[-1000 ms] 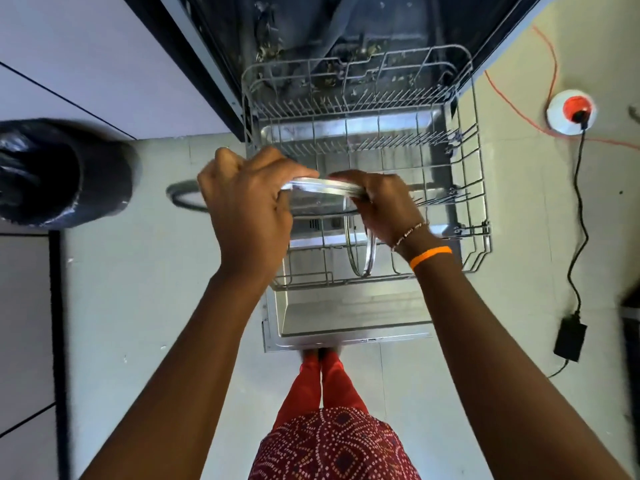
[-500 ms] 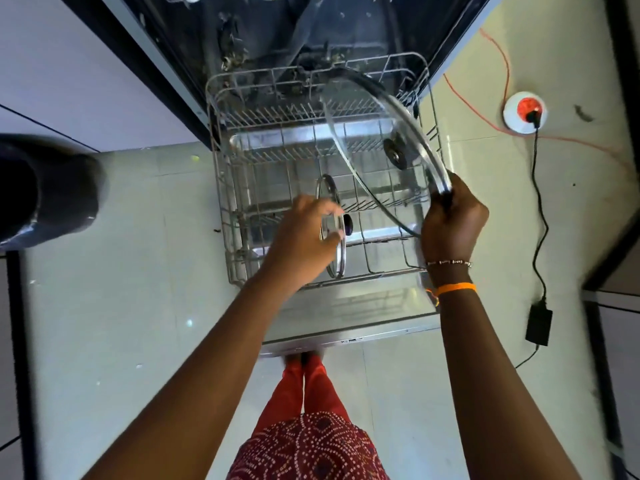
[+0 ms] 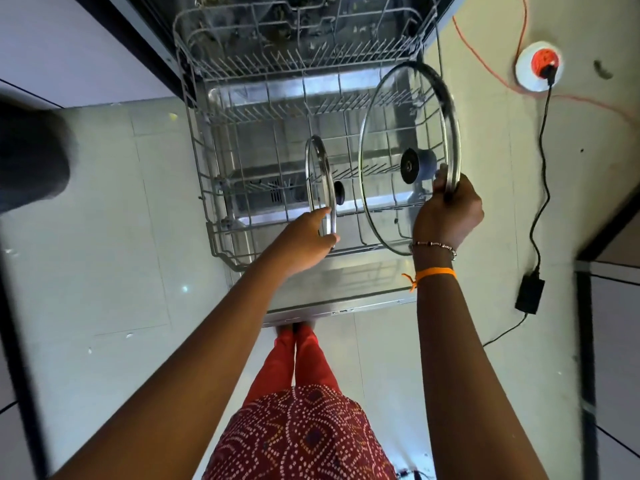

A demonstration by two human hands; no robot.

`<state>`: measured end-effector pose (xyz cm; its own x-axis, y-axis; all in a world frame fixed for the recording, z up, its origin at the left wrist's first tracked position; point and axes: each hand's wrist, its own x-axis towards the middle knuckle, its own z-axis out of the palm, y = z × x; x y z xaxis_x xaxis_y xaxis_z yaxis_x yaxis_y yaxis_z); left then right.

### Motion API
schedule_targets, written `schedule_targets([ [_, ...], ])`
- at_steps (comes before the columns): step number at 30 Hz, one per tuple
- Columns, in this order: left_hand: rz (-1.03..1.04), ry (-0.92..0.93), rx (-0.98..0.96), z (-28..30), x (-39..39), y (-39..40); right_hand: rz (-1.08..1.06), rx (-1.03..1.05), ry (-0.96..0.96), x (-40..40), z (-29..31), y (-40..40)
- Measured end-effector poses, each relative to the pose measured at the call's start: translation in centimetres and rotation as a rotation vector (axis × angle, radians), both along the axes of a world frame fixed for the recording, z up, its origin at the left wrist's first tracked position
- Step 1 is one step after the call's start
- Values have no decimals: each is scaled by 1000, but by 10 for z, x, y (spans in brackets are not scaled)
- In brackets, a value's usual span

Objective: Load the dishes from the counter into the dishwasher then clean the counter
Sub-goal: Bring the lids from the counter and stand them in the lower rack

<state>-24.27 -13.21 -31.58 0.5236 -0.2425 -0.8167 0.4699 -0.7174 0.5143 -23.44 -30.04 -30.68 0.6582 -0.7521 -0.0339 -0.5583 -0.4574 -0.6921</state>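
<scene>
The dishwasher's lower wire rack (image 3: 202,174) is pulled out over the open door (image 3: 346,299). A small glass lid (image 3: 320,183) with a steel rim stands on edge in the rack's near middle; my left hand (image 3: 304,242) grips its lower rim. A large glass lid (image 3: 388,133) with a black knob is held upright over the rack's right side, its bottom edge near the front wires. My right hand (image 3: 448,209) is closed on the large lid's steel rim.
A black bin (image 3: 31,157) stands at the left on the tiled floor. At right lie an orange cable, a white and red socket reel (image 3: 538,65) and a black power adapter (image 3: 530,294). My legs stand just in front of the door.
The large lid has swung from tilted across the rack's back to upright over its right side, lower down. My left hand stays on the small lid.
</scene>
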Motion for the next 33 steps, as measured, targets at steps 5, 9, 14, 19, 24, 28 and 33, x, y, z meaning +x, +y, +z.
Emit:
schedule_targets([
  [5,-8,10,-25,-6,-8,-6,1,-7,32,-2,-3,4],
  [9,18,19,-28,-11,-10,-8,87,-12,103,0,-14,12],
  [14,69,14,-34,-14,-10,-10,183,57,193,9,-28,21],
  [19,129,23,-49,-14,-8,-14,210,195,327,11,-50,33],
  [24,165,30,-62,-16,-7,-14,214,235,287,-3,-68,25],
  [28,226,40,-61,-15,-8,-12,217,342,277,-13,-78,16],
  [33,382,31,-105,1,-4,-6,217,430,250,-29,-69,10],
])
